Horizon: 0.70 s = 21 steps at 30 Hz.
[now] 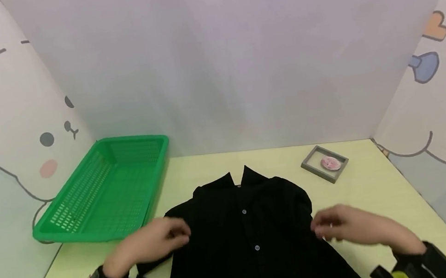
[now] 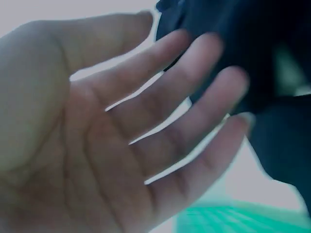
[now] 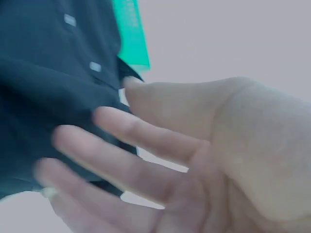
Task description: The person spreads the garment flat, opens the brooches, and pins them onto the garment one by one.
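Observation:
A black button-up shirt [image 1: 238,230] lies front side up on the pale yellow table, its collar toward the back wall and light buttons down the middle. At its left edge is my left hand [image 1: 156,237], fingers loosely bent with gaps between them and nothing held, as the left wrist view shows. My right hand [image 1: 350,225] is by the shirt's right edge near the sleeve. In the right wrist view its fingers are spread and relaxed, overlapping the dark cloth, with an unfilled palm. The shirt's lower part runs out of the head view.
A green plastic basket [image 1: 157,179] stands at the back left, against the cartoon-printed side wall. Toward the back right a small grey square frame [image 1: 311,171] lies on the table [image 1: 382,179] with a pink oval piece [image 1: 330,163] in it. A plain wall closes off the back.

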Motion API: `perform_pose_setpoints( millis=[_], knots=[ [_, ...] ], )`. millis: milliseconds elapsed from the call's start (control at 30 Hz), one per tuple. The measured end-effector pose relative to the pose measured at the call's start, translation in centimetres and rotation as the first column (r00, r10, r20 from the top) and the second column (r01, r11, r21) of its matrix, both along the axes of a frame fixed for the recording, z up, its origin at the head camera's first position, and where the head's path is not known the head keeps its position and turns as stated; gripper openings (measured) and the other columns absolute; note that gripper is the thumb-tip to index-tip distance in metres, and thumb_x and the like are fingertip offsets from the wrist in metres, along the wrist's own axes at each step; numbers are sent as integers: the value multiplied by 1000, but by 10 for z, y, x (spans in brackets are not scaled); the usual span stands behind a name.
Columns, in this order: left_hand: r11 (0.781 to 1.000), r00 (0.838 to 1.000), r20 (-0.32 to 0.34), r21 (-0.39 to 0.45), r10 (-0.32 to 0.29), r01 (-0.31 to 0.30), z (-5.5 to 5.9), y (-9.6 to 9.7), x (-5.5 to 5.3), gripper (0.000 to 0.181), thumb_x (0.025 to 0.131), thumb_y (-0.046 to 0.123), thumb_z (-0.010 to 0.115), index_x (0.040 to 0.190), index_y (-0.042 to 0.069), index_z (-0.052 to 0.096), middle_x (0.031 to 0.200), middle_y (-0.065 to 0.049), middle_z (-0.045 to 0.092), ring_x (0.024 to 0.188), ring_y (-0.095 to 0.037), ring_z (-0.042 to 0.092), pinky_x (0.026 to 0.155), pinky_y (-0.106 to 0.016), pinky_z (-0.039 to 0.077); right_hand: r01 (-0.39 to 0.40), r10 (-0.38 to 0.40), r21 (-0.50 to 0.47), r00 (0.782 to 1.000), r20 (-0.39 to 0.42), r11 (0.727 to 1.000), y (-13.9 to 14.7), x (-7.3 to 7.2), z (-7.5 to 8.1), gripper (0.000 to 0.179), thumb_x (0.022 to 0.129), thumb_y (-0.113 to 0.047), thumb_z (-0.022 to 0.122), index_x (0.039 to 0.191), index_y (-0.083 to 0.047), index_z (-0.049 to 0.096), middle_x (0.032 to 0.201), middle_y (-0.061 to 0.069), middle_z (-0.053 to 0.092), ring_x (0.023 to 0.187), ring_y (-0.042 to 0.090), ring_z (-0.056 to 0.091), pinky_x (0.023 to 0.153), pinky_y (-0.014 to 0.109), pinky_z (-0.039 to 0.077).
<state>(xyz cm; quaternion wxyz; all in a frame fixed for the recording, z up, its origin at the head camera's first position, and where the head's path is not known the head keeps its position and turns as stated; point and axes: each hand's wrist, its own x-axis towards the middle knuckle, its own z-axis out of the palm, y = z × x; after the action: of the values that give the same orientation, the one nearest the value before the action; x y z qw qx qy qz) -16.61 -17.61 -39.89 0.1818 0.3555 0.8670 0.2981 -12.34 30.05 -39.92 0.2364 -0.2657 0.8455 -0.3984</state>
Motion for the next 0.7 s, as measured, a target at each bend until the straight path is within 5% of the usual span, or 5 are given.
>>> perform_pose_setpoints(
  millis=[133,267,500,700],
  knots=[
    [997,990,-122,47,73,-68,21,17,-32,20,104,17,62,118,6,71,102,0,73,90,-10,68,76,-28,57,79,-78,10,994,-78,997,-4,-33,25,24,108,-17,55,120,0,67,103,11,72,84,7,65,71,31,59],
    [992,976,-178,44,122,-116,25,38,-57,25,106,19,60,127,7,67,110,-6,72,99,-21,69,84,-34,57,105,-96,35,977,-189,994,-19,-63,31,27,107,-19,57,123,1,67,111,15,72,93,13,68,74,28,58],
    [985,972,-179,-47,154,-165,7,54,-86,44,106,18,60,147,4,51,143,-18,58,131,-35,57,110,-46,47,149,-119,103,960,-253,983,-41,-105,13,31,107,-21,57,130,-1,65,128,18,67,116,34,67,95,42,57],
    [980,976,-125,-67,176,-185,-14,57,-103,61,105,20,63,157,3,37,155,-22,46,142,-40,47,115,-50,42,170,-108,220,958,-266,961,-51,-123,-2,51,105,-27,62,146,0,50,146,29,54,135,49,51,108,59,46]
  ],
)
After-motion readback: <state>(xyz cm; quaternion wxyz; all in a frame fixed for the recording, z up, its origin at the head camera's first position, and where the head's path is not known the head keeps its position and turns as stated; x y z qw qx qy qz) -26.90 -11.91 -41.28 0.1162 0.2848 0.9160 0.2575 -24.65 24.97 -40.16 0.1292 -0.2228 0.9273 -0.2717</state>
